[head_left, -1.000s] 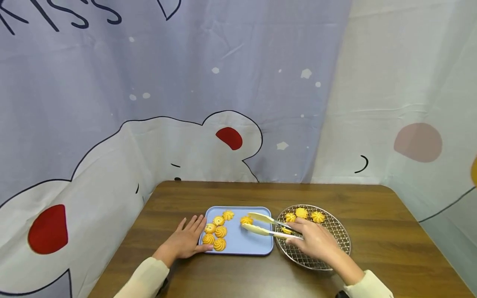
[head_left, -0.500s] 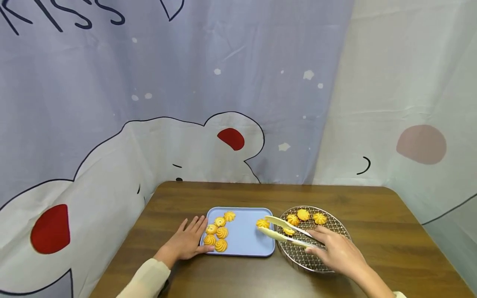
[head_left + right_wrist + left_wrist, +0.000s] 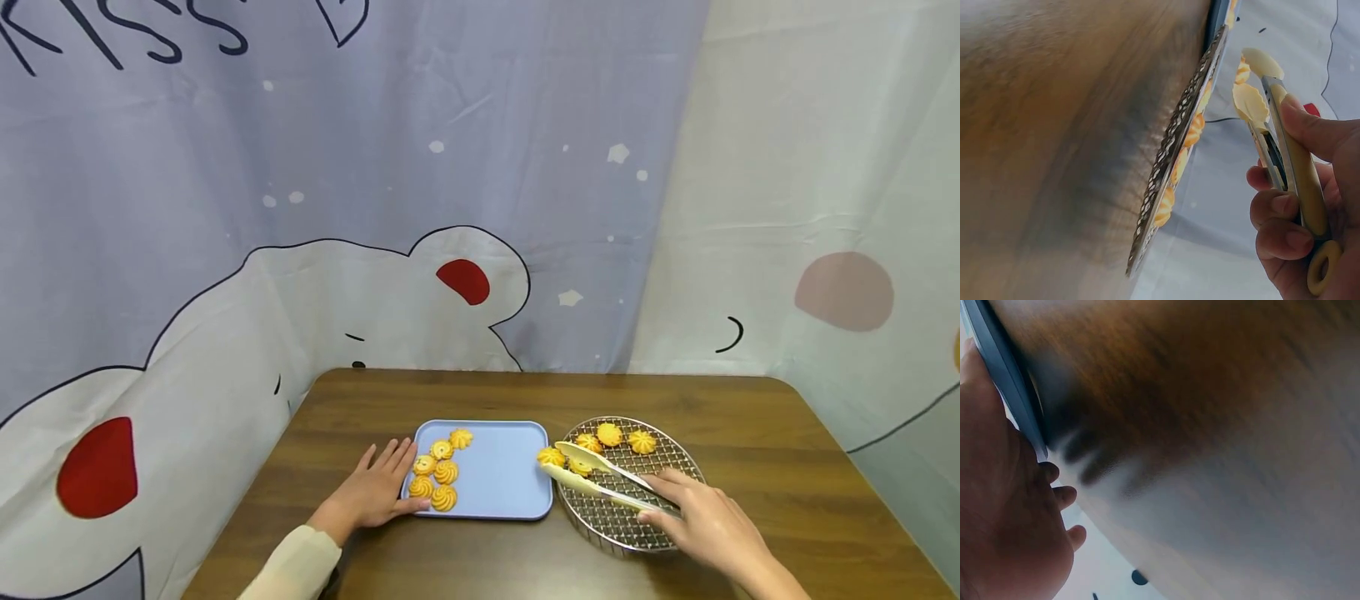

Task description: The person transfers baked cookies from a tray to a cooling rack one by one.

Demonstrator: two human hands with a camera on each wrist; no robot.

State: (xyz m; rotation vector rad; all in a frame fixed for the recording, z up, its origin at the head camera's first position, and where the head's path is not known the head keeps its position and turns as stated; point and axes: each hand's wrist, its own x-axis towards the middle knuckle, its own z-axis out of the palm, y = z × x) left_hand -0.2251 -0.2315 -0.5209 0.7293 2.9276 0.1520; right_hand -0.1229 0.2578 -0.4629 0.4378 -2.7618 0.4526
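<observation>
My right hand (image 3: 708, 521) grips a pair of tongs (image 3: 607, 487) with cream-coloured heads. A swirled yellow cookie (image 3: 551, 457) is pinched between the tong heads, over the gap between tray and rack. In the right wrist view that cookie (image 3: 1242, 70) is held up off the rack, and my thumb and curled fingers wrap the tong handles (image 3: 1300, 162). Fingers extended, my left hand (image 3: 367, 492) rests against the left edge of a blue tray (image 3: 502, 475). Several cookies (image 3: 446, 472) lie on the tray's left side. In the left wrist view my hand (image 3: 1010, 494) touches the tray's edge (image 3: 1010, 375).
Right of the tray stands a round wire rack (image 3: 622, 525) with several cookies (image 3: 610, 434) toward its back and left. Both sit on a brown wooden table (image 3: 480, 396). Behind it hangs a printed curtain (image 3: 390, 308).
My right hand has drawn the tongs and the pinched cookie rightward, from over the tray to the rack's left rim. The left hand stays at the tray's edge.
</observation>
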